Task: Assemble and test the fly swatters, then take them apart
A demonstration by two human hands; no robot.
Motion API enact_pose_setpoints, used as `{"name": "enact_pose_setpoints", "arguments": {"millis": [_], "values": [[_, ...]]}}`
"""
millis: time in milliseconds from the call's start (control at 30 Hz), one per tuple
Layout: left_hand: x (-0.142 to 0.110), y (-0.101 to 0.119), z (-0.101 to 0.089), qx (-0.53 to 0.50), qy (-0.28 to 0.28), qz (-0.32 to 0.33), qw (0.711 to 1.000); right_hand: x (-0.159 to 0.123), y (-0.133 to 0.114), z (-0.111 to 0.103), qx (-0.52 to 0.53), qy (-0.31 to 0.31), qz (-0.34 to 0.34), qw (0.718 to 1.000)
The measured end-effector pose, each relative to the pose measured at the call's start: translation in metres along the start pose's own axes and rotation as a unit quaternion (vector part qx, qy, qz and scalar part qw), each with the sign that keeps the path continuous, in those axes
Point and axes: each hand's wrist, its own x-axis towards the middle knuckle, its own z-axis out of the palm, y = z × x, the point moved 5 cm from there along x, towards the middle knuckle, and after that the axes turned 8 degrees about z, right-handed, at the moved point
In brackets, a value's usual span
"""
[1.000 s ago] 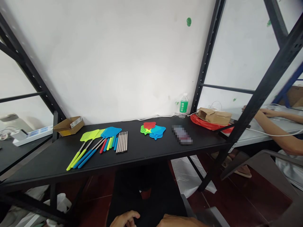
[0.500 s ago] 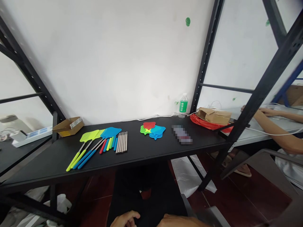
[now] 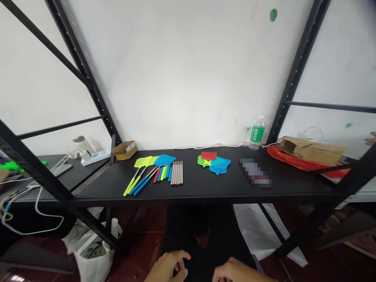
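Observation:
My left hand (image 3: 170,266) rests over my dark-clothed lap, fingers loosely bent, with a gap between thumb and forefinger and nothing held. Beside it lies my right hand (image 3: 233,270), its fingers curled under and partly cut off by the lower edge; no object shows in it. Both are well below the black table (image 3: 202,188). On the table are assembled fly swatters with yellow (image 3: 143,161) and blue heads (image 3: 164,159), short coloured handles (image 3: 162,173), a row of metal rods (image 3: 176,173), and loose swatter heads in blue (image 3: 219,165), red (image 3: 209,156) and green.
A small open carton (image 3: 124,150) stands at the table's left end. Towards the right are a blurred-out object (image 3: 255,173), a water bottle (image 3: 257,133), and a brown paper package (image 3: 311,150) on red material (image 3: 282,156). Black shelf posts flank the table. Another person's hand (image 3: 370,139) shows far right.
The view has swung left, so the table and its things appear further right. More of the left-hand desk shows, less of the other person. My hands still rest over my lap.

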Motion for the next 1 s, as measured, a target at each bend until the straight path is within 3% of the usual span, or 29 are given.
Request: {"name": "enact_pose_setpoints", "arguments": {"millis": [100, 200, 300, 400, 500, 633, 867, 1000], "values": [[0.004, 0.015, -0.051, 0.024, 0.109, 0.000, 0.994, -0.004, -0.039, -0.049, 0.040, 0.091, -0.036, 0.994], [0.022, 0.036, -0.111, 0.021, 0.185, 0.028, 0.982, 0.011, -0.079, -0.108, 0.035, 0.156, -0.084, 0.984], [0.047, 0.043, -0.171, 0.116, 0.293, -0.022, 0.949, 0.052, -0.106, -0.164, -0.016, 0.218, -0.106, 0.970], [0.075, 0.033, -0.210, 0.212, 0.341, -0.109, 0.909, 0.107, -0.118, -0.202, -0.063, 0.261, -0.057, 0.962], [0.097, 0.017, -0.225, 0.254, 0.327, -0.196, 0.889, 0.154, -0.121, -0.220, -0.110, 0.280, 0.034, 0.953], [0.110, 0.005, -0.227, 0.259, 0.302, -0.239, 0.886, 0.189, -0.124, -0.226, -0.168, 0.284, 0.114, 0.937], [0.112, -0.004, -0.225, 0.260, 0.278, -0.231, 0.895, 0.211, -0.129, -0.226, -0.151, 0.260, 0.140, 0.943], [0.109, -0.008, -0.231, 0.249, 0.264, -0.232, 0.903, 0.207, -0.126, -0.232, -0.085, 0.279, 0.130, 0.948]]}}
